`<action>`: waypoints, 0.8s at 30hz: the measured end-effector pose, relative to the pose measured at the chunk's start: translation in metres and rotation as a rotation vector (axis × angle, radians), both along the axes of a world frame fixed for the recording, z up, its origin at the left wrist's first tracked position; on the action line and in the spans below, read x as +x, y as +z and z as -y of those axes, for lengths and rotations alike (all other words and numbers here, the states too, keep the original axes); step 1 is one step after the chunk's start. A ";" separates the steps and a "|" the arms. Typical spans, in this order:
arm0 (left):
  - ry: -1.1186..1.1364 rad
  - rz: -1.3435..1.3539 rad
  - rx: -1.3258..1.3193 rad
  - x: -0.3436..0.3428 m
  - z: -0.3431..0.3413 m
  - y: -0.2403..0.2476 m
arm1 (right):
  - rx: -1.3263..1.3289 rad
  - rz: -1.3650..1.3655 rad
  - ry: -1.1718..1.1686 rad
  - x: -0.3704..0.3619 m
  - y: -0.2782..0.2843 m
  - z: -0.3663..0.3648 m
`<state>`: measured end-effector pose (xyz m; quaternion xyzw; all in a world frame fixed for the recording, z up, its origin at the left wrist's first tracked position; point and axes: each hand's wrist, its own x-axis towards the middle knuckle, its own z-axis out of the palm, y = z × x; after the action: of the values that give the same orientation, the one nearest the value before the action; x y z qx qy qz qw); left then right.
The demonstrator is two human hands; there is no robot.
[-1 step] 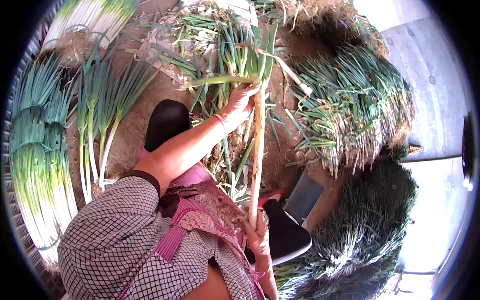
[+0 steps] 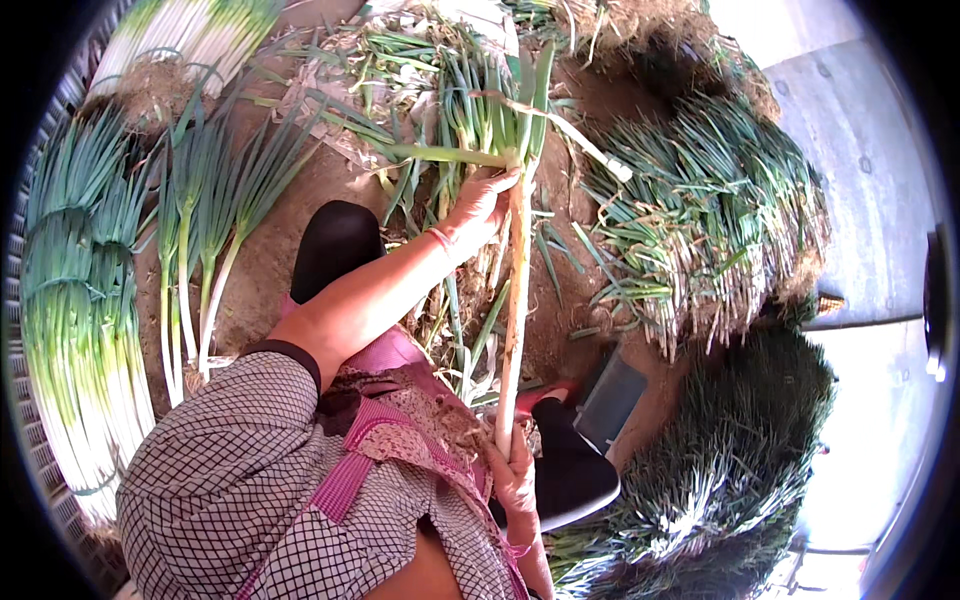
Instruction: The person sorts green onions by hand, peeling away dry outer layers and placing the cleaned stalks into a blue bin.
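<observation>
My left hand (image 2: 478,205) grips the top of a long leek (image 2: 514,300); my right hand (image 2: 512,468) holds its white root end.

Bare dirt floor (image 2: 270,260), grey concrete slab (image 2: 860,200) at right — harsh sunlight.

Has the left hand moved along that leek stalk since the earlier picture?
No. The left hand grips the leek stalk at the same spot, just right of the black knee.
</observation>
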<state>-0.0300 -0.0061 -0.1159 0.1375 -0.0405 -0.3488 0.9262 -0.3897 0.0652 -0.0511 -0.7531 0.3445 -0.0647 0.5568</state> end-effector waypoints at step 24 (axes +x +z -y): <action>-0.682 1.768 0.246 -0.122 -0.083 0.058 | 0.042 0.464 -0.203 0.046 -0.053 0.101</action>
<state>-0.1516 0.0772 -0.0578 0.4285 -0.7264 -0.3718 0.3880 -0.3442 -0.0355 -0.1042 -0.6679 0.2828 -0.2841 0.6271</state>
